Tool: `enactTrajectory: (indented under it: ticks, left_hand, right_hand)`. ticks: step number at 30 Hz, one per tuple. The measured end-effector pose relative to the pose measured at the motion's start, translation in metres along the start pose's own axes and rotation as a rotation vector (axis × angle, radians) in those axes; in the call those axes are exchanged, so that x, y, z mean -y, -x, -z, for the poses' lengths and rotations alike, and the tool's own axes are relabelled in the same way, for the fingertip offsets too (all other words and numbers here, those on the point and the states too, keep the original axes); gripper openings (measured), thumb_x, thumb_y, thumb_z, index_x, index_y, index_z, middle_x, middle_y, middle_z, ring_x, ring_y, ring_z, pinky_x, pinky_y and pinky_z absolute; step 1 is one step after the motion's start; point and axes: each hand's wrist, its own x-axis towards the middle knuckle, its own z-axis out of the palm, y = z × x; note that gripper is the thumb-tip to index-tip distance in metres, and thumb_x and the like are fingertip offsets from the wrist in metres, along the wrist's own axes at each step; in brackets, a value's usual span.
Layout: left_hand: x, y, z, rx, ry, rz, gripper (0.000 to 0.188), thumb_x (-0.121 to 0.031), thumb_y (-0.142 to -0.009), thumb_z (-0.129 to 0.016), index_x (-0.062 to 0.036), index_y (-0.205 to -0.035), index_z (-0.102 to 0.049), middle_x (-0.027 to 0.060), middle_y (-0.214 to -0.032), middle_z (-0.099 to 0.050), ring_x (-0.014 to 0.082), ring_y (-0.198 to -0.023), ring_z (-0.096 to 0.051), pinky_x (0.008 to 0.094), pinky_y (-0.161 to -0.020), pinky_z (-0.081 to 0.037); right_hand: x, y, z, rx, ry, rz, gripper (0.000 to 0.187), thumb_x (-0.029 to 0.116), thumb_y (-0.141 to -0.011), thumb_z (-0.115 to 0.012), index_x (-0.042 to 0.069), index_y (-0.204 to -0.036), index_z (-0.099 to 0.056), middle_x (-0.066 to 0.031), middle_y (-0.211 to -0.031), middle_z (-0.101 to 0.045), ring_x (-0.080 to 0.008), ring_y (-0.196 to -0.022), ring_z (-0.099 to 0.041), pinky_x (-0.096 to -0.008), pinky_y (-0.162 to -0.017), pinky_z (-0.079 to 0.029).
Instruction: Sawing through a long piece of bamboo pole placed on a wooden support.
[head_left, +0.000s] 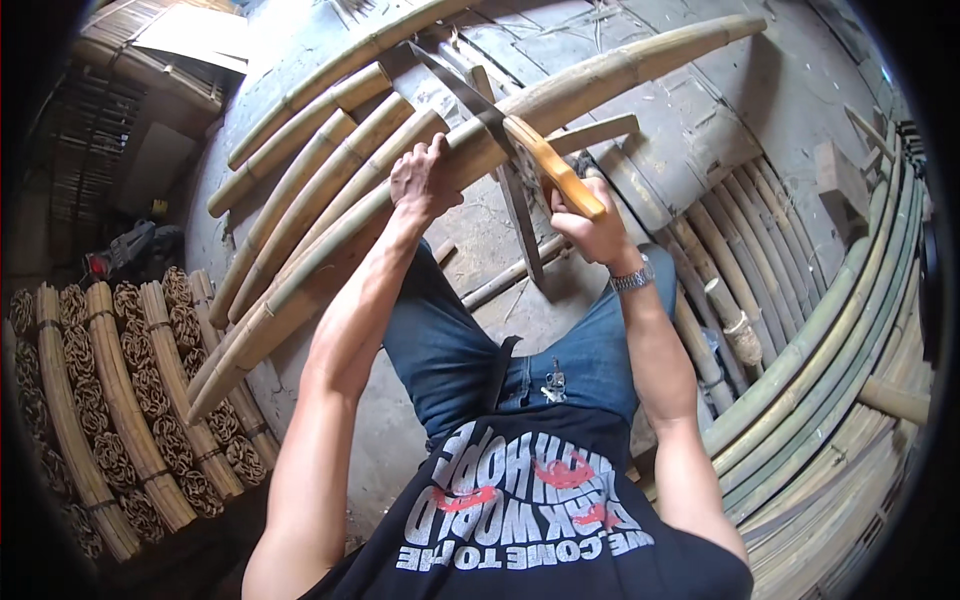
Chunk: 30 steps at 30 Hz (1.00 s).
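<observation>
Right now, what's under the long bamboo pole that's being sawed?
Under the long bamboo pole are a wooden stand and the grey concrete floor. The left hand presses it; the right hand holds the saw. Where the stand touches it is covered.

Grey concrete floor [700, 120], stacked bamboo poles [830, 380], bundled strips [130, 400], daylight

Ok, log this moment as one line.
left hand: pressing bamboo pole | right hand: gripping handsaw | blade on pole

One saw [520, 140] is cutting one long bamboo pole [600, 75]; four shorter poles [320, 150] are lying beside it, and two hands are showing.
</observation>
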Motion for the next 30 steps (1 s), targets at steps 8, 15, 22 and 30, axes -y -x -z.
enactTrajectory:
  ticks: [8, 15, 22, 30]
  left_hand:
    - [0.002, 0.001, 0.009, 0.022, -0.050, -0.018, 0.091, -0.028, -0.055, -0.092, -0.0142, -0.136, -0.055, 0.0143, -0.108, -0.068, 0.0313, -0.100, -0.070, 0.0425, -0.084, -0.057]
    - [-0.005, -0.008, 0.000, 0.013, 0.034, -0.016, 0.087, -0.030, -0.054, -0.096, -0.0143, -0.130, -0.056, 0.0146, -0.108, -0.069, 0.0328, -0.105, -0.070, 0.0446, -0.088, -0.058]
    - [-0.005, -0.008, 0.010, 0.141, 0.023, 0.033, 0.090, -0.030, -0.054, -0.097, -0.0150, -0.131, -0.053, 0.0159, -0.112, -0.068, 0.0343, -0.104, -0.071, 0.0456, -0.088, -0.059]
    - [0.000, -0.006, 0.014, 0.012, 0.042, 0.012, 0.091, -0.034, -0.053, -0.098, -0.0125, -0.130, -0.055, 0.0166, -0.111, -0.069, 0.0353, -0.106, -0.070, 0.0468, -0.090, -0.059]
  right_hand:
    - [0.033, 0.189, 0.069, 0.105, -0.310, -0.476, 0.020, 0.004, -0.064, -0.063, 0.009, -0.059, -0.044, 0.0030, -0.055, -0.044, -0.0092, -0.052, -0.045, -0.0266, -0.063, -0.048]
    - [-0.009, 0.049, 0.001, -0.010, -0.031, -0.047, 0.025, 0.010, -0.071, -0.074, 0.004, -0.067, -0.050, -0.0023, -0.057, -0.048, -0.0178, -0.053, -0.048, -0.0358, -0.055, -0.042]
    - [0.044, 0.129, 0.052, 0.148, -0.039, -0.172, 0.022, 0.003, -0.067, -0.066, 0.005, -0.063, -0.045, -0.0011, -0.056, -0.043, -0.0128, -0.050, -0.045, -0.0282, -0.054, -0.042]
    - [-0.018, 0.055, 0.000, -0.143, 0.031, 0.118, 0.018, 0.008, -0.074, -0.075, 0.003, -0.077, -0.058, -0.0011, -0.063, -0.051, -0.0177, -0.061, -0.054, -0.0344, -0.062, -0.047]
